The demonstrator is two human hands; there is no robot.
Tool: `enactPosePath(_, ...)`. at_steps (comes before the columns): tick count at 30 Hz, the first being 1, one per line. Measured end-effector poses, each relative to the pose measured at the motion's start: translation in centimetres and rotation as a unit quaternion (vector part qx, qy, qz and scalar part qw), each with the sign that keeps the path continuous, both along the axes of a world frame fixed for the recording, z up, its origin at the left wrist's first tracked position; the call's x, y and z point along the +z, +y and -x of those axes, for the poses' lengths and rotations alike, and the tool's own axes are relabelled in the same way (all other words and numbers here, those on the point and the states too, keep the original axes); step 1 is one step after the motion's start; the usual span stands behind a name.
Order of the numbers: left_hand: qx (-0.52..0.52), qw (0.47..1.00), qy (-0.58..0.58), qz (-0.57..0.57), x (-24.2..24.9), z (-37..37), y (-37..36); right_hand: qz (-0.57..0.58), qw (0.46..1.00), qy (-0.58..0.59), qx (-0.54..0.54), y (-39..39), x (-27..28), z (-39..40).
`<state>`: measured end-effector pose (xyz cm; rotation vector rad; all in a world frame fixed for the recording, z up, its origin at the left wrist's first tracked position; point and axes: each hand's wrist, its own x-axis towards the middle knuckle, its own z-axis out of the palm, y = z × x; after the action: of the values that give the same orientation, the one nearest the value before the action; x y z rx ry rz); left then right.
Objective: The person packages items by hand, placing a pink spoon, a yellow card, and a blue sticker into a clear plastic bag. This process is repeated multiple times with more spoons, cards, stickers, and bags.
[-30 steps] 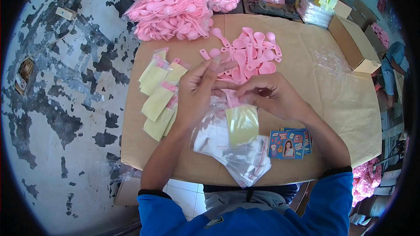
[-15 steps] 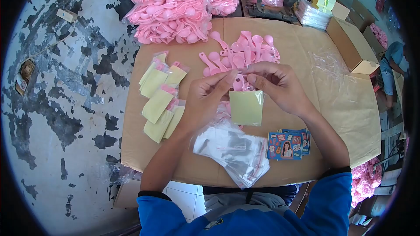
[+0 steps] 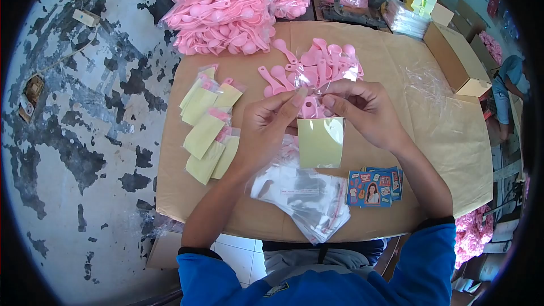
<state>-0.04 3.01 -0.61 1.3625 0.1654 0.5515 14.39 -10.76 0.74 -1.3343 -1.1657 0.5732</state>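
Left hand [image 3: 262, 127] and right hand [image 3: 371, 110] are pinching a clear-plastic, yellow-carded packet [image 3: 320, 143], filled packets [image 3: 204, 137] are lying near the worktop's [image 3: 170, 175] left edge, tons of pink plastic spoons [image 3: 322, 72] sitting loose.

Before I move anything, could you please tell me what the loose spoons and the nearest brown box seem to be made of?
The loose spoons look like smooth moulded plastic, given their uniform pink and soft highlights. The brown box seems matte cardboard, with plain, creased panels.

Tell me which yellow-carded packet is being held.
The packet pinched by the left hand and right hand; the other packets lie on the table's left side.
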Motion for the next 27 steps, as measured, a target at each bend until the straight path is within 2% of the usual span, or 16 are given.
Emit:
enactPosePath(7, 0.025, 0.996, -0.014, -0.079, -0.2, 0.4, 0.0, 0.006, 0.998, -0.067, 0.012, -0.2, 0.1, -0.2)
enactPosePath(10, 0.031, 0.997, -0.025, -0.070, -0.6, 0.3, -0.3, -0.008, 0.996, -0.085, 0.026, -0.3, 0.3, -0.5)
enactPosePath(16, -0.010, 1.000, -0.011, -0.010, -0.1, 0.0, 0.3, 0.033, 0.999, -0.024, 0.002, -0.2, 0.4, -0.4)
enactPosePath(19, -0.043, 0.998, 0.004, -0.045, 0.0, -0.1, 0.7, 0.012, 1.000, -0.017, 0.008, -0.1, 0.2, -0.7)
enactPosePath(23, -0.057, 0.998, 0.003, -0.039, 0.4, 0.3, 1.0, -0.037, 0.998, -0.044, -0.007, 0.1, 0.0, -0.7)
enactPosePath(27, -0.060, 0.992, -0.021, -0.106, 0.5, 0.6, 1.8, -0.055, 0.994, -0.072, 0.055, -0.4, 0.0, -1.9)
